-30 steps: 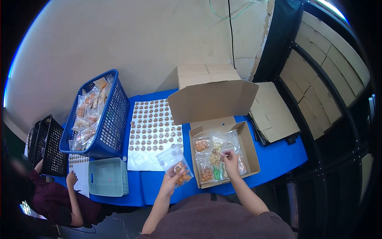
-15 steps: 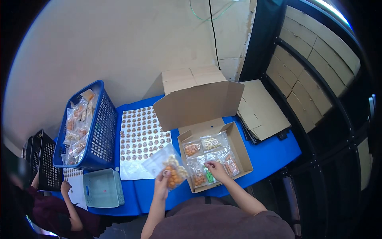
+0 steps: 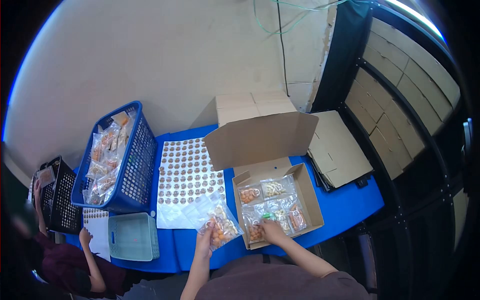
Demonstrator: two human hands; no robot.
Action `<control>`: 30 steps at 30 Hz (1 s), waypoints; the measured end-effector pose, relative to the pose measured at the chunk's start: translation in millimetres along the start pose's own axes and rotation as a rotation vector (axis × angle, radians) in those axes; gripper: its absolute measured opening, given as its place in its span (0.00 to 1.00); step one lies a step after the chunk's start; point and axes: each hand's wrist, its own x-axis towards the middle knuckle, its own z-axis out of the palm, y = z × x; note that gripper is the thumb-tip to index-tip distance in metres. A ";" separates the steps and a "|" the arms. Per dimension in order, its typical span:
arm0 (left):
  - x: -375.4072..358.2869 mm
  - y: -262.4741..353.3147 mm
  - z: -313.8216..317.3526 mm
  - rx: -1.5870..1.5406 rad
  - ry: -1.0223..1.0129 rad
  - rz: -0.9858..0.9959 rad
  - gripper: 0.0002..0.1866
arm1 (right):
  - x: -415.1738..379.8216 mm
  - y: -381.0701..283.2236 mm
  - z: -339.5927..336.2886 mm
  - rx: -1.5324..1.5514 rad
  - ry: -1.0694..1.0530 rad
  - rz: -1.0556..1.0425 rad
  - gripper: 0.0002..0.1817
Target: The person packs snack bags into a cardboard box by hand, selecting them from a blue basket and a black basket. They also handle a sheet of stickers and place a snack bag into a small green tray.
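The open cardboard box (image 3: 311,195) holds snack packets (image 3: 272,189); the right hand (image 3: 274,232) pinches one inside, while the left hand (image 3: 205,239) pinches a clear bag (image 3: 216,223) just left of it.

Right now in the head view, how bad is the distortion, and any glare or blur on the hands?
Head view: strong fisheye with black vignette corners; the wall bows. Lighting is even, with no hard glare on the open box. The left hand on the clear bag and the right hand are slightly soft; the bags' contents are too small to resolve.
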 end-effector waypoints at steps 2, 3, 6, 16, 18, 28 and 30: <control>4.1 -5.6 -9.3 -0.010 -0.012 -0.015 0.19 | -3.3 -3.4 3.9 -0.079 0.058 0.048 0.21; 6.6 -7.2 -12.2 -0.016 -0.036 -0.034 0.21 | -5.2 -3.1 6.4 -0.153 0.127 0.104 0.21; -1.1 1.2 -12.9 0.011 -0.032 -0.049 0.21 | -2.9 3.2 18.8 -0.211 0.201 0.103 0.19; -7.6 7.5 -10.4 -0.043 0.004 -0.044 0.23 | -0.8 6.4 31.3 -0.345 0.105 0.272 0.24; -7.0 7.1 -8.6 -0.075 0.032 -0.035 0.18 | -8.6 0.9 16.6 -0.394 0.088 0.178 0.22; -5.6 6.3 0.2 -0.085 0.015 -0.041 0.19 | -24.7 -31.2 0.5 -0.153 0.026 -0.034 0.20; -7.0 8.3 1.4 -0.082 0.008 -0.043 0.19 | -12.1 -21.3 15.9 -0.209 0.229 0.095 0.24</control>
